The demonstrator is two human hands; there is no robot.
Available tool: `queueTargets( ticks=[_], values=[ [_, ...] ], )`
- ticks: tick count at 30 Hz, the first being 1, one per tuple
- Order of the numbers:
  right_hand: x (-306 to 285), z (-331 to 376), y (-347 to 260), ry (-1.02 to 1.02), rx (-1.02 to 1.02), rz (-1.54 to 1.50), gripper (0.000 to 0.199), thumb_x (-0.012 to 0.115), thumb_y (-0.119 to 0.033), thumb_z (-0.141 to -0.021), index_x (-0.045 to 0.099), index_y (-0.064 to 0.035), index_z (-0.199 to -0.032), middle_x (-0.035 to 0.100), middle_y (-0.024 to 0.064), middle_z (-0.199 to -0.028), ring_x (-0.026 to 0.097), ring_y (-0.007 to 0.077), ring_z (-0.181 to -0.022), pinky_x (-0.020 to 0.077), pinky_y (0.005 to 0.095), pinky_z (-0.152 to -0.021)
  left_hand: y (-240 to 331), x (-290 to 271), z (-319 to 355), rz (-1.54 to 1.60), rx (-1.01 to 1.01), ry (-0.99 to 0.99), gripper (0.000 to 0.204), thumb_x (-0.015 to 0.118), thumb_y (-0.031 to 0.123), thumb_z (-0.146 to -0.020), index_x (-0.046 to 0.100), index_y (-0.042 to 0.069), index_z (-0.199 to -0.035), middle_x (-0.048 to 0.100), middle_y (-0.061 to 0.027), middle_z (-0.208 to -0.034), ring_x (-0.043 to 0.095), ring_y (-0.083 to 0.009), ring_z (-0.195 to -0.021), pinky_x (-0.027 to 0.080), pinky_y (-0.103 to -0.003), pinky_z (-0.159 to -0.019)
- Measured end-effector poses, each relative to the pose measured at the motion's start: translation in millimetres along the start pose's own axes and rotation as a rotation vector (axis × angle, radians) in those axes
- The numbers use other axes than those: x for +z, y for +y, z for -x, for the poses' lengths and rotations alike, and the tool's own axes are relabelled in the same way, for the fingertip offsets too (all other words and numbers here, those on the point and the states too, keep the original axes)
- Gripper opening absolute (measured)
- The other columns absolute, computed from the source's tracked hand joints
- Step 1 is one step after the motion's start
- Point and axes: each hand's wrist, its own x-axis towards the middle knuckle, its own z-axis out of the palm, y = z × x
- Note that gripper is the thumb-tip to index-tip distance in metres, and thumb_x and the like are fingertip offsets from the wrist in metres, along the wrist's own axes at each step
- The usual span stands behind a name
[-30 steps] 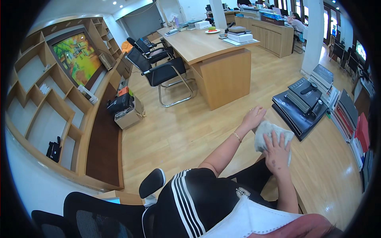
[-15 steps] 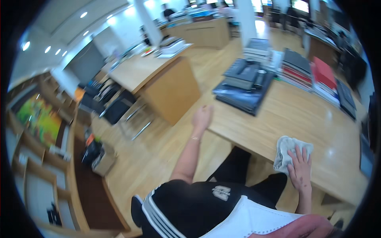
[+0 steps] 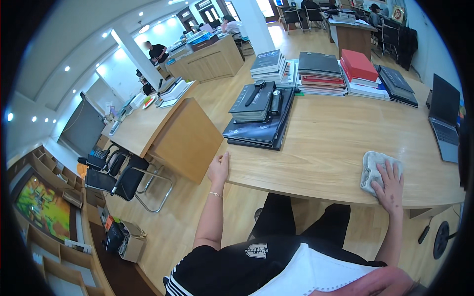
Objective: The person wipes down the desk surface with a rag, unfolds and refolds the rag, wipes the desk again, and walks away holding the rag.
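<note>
A folded grey-white cloth (image 3: 371,170) lies on the wooden desk (image 3: 316,143) near its front right side. My right hand (image 3: 390,183) rests flat on the cloth, its fingers stretched out and slightly spread, covering the cloth's right part. At the desk's left front corner, my left hand (image 3: 218,168) is closed around the edge, with some fingers hidden from view. Beyond it on the desk sits a dark, glossy flat case (image 3: 254,134). Grey books (image 3: 252,106) are stacked on the case, topped by a black watch (image 3: 255,92); a dark cylinder (image 3: 276,102) lies beside them.
Along the desk's far side stand book piles (image 3: 269,64), a stack of folders (image 3: 322,74) and a red box (image 3: 359,65). An open laptop (image 3: 444,123) is at the right. Left of the desk are another desk (image 3: 185,140) and black chairs (image 3: 131,175). People sit and stand farther back.
The view has shifted, bringing the laptop further in. My right hand and the cloth sit farther from the desk's front edge. My left hand stays at the left corner.
</note>
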Motion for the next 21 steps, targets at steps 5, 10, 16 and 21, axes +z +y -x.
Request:
queueTargets(
  ticks=[5,10,16,21],
  values=[
    [4.8,-5.5,-16.0,0.063,-0.026,0.027,0.063,0.055,-0.050,-0.087,0.048,-0.0159,-0.139,0.033,0.0121,-0.152,0.022,0.0404,-0.141,0.0138,0.0587,-0.113,1.8,-1.3,-1.5,-0.043,-0.038,-0.015,0.057,0.050,0.059,-0.088,0.071,0.009,-0.106,0.070,-0.0169,-0.100,0.065,-0.0333,-0.096,0.049,-0.043,-0.082],
    [22.0,-9.0,-52.8,0.112,-0.084,0.054,0.066,0.056,-0.051,-0.086,0.046,-0.0158,-0.141,0.032,0.0127,-0.152,0.021,0.0436,-0.140,0.0128,0.0612,-0.112,-0.2,-0.5,-6.3,-0.067,-0.001,0.006,0.058,0.046,0.059,-0.089,0.072,0.008,-0.100,0.069,-0.0188,-0.094,0.066,-0.0354,-0.091,0.050,-0.045,-0.079],
    [30.3,-14.4,-113.2,0.040,-0.216,0.011,0.069,0.055,-0.052,-0.085,0.043,-0.0163,-0.142,0.029,0.0121,-0.154,0.020,0.0455,-0.140,0.0112,0.0632,-0.111,-1.7,-3.6,-4.0,-0.076,-0.014,-0.038,0.059,0.044,0.059,-0.090,0.072,0.008,-0.096,0.069,-0.0188,-0.092,0.065,-0.0372,-0.090,0.049,-0.046,-0.076],
    [45.2,-23.8,-156.5,0.022,-0.300,0.000,0.072,0.054,-0.056,-0.084,0.042,-0.0167,-0.143,0.029,0.0133,-0.154,0.018,0.0473,-0.140,0.0103,0.0641,-0.111,-3.8,-2.9,-0.9,0.004,0.075,-0.044,0.058,0.043,0.058,-0.091,0.070,0.006,-0.090,0.068,-0.0206,-0.090,0.064,-0.0396,-0.088,0.048,-0.048,-0.074]
  ],
)
